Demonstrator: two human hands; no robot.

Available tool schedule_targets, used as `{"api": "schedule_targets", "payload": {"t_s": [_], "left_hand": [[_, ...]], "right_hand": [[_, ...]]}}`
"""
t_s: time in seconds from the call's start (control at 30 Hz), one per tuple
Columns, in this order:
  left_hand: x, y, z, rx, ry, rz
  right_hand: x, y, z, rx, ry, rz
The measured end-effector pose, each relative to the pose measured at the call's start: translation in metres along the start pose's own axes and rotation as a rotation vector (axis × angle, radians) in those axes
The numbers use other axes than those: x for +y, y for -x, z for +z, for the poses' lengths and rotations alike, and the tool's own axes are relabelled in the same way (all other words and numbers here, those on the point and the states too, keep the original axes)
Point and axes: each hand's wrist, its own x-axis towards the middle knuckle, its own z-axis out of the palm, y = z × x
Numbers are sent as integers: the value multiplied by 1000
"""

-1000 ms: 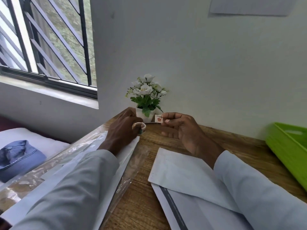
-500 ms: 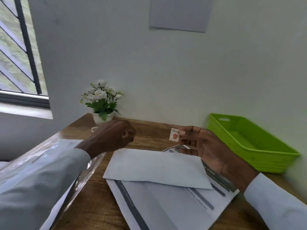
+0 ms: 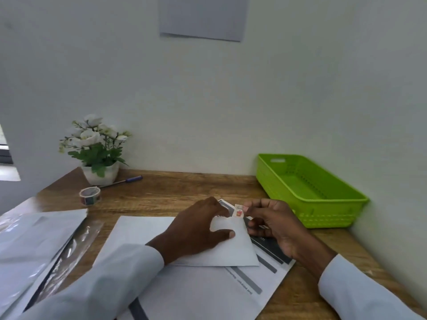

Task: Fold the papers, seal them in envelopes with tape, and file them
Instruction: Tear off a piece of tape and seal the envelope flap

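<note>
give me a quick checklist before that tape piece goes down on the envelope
1. Tape piece pinched in right hand: ok.
2. Left hand pressing the white envelope flat: ok.
3. Tape piece lined up at the envelope's upper edge: ok, it sits right there.
4. Flap fully closed under the fingers: cannot tell, hand covers it.
5. Tape roll out of the way by the flower pot: ok.
6. Green tray ready for filing, on the right: ok.
</note>
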Motion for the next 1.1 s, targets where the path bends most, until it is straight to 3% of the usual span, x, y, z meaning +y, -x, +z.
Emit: {"api": "schedule_targets", "payload": {"t_s": [0.7,1.1], "left_hand": [[-9,8,21,25,53,25],[-6,7,18,-8,40,0]], "right_hand": [[7,-8,-2,-54,244,3],[2,-6,1,5,98,107]]}}
